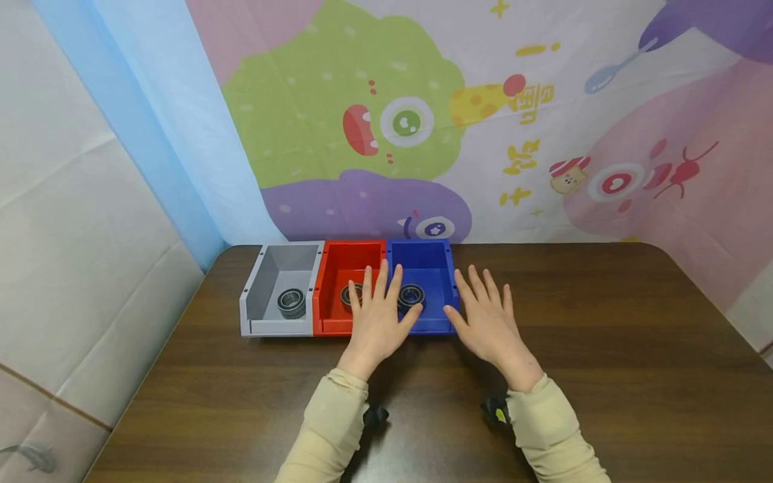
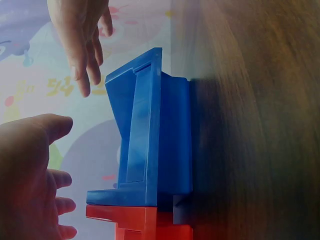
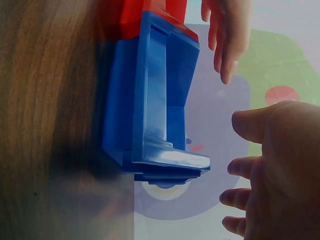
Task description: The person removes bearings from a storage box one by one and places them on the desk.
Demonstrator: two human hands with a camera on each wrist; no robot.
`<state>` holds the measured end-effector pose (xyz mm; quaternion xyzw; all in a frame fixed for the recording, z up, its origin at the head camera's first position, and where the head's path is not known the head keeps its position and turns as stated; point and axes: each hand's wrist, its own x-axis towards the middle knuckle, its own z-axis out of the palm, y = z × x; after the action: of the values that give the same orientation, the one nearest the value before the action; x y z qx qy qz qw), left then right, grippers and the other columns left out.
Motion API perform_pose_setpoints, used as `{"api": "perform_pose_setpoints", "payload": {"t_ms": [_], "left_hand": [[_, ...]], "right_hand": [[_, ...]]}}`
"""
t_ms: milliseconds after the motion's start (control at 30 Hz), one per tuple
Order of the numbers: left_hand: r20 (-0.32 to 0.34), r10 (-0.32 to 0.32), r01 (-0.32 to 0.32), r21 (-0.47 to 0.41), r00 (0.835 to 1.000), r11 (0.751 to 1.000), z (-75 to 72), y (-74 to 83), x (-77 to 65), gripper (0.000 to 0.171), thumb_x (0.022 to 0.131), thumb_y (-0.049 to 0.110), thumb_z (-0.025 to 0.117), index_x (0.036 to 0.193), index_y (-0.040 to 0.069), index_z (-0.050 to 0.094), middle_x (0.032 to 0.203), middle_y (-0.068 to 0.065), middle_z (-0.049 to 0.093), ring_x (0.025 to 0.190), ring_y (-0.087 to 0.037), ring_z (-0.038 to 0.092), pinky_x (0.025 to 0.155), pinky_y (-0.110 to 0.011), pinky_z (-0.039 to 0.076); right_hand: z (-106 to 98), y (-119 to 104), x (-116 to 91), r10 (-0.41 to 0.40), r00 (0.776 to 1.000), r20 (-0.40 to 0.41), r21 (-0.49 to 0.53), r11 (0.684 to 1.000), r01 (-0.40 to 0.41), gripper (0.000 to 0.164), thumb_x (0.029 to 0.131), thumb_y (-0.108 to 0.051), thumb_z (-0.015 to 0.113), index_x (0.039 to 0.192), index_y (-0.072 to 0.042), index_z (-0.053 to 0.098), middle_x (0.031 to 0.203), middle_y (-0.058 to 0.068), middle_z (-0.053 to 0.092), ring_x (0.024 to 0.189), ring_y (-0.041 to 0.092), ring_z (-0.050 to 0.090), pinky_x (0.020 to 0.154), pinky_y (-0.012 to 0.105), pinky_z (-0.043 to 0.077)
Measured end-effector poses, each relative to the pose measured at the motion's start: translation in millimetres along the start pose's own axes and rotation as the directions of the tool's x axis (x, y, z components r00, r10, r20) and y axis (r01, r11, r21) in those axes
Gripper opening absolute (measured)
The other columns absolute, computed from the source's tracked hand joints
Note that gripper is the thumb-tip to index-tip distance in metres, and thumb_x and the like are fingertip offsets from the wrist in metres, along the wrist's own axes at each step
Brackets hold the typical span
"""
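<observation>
Three joined bins stand in a row on the table: a grey bin (image 1: 274, 327), a red bin (image 1: 332, 327) and a blue bin (image 1: 437, 325). A dark ring-shaped bearing (image 1: 291, 303) lies in the grey one, perhaps stacked. Another bearing (image 1: 347, 296) sits in the red bin, partly behind my left hand (image 1: 379, 325). A third bearing (image 1: 411, 296) is in the blue bin. My left hand hovers in front of the red and blue bins, fingers spread, holding nothing. By the blue bin's right side, my right hand (image 1: 488, 323) is also spread, with nothing in it.
The brown wooden table (image 1: 604, 349) extends to both sides of the bins. Behind it hangs a cartoon-printed cloth (image 1: 513, 40). A pale panelled surface (image 1: 72, 235) borders the table at left.
</observation>
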<state>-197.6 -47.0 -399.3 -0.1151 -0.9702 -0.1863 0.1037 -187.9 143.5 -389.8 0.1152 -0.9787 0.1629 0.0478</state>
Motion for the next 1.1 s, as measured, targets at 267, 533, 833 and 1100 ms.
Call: {"api": "perform_pose_setpoints", "payload": {"t_ms": [267,533,833,1100], "left_hand": [[0.003,0.0,0.0,0.007,1.0,1.0,-0.8,-0.9,1.2,0.074,0.086,0.053,0.047,0.146,0.019,0.02,0.152,-0.008,0.012,0.139,-0.035,0.004,0.107,-0.058,0.0],[-0.003,0.081,-0.08,0.063,0.997,0.995,-0.5,-0.6,6.9,0.064,0.083,0.041,0.059,0.137,0.012,0.04,0.145,-0.01,0.033,0.135,-0.032,0.024,0.108,-0.054,0.009],[0.022,0.228,-0.228,0.194,0.973,0.954,1.4,2.8,20.9,0.046,0.08,0.03,0.067,0.121,0.011,0.057,0.127,-0.007,0.055,0.122,-0.025,0.046,0.107,-0.05,0.022],[0.105,0.203,-0.222,0.233,0.974,0.947,7.0,10.4,28.5,0.046,0.082,0.03,0.064,0.123,0.013,0.056,0.126,-0.005,0.056,0.114,-0.023,0.053,0.106,-0.051,0.02]], "right_hand": [[-1,1,0,-0.004,1.0,-0.006,0.006,1.0,0.004,0.064,0.093,-0.043,0.04,0.146,-0.013,0.019,0.151,0.016,0.011,0.138,0.037,0.001,0.104,0.061,-0.001],[-1,0,3,-0.032,0.997,-0.068,0.133,0.99,0.041,0.061,0.092,-0.03,0.048,0.141,-0.002,0.027,0.144,0.022,0.03,0.132,0.039,0.026,0.105,0.054,0.021],[2,3,9,0.03,0.997,-0.069,0.283,0.959,-0.009,0.059,0.088,-0.02,0.056,0.138,0.001,0.033,0.137,0.022,0.04,0.125,0.037,0.039,0.1,0.05,0.033],[11,6,12,0.038,0.996,-0.083,0.354,0.935,-0.006,0.052,0.088,-0.016,0.057,0.134,0.0,0.041,0.129,0.022,0.049,0.116,0.035,0.05,0.092,0.047,0.042]]}}
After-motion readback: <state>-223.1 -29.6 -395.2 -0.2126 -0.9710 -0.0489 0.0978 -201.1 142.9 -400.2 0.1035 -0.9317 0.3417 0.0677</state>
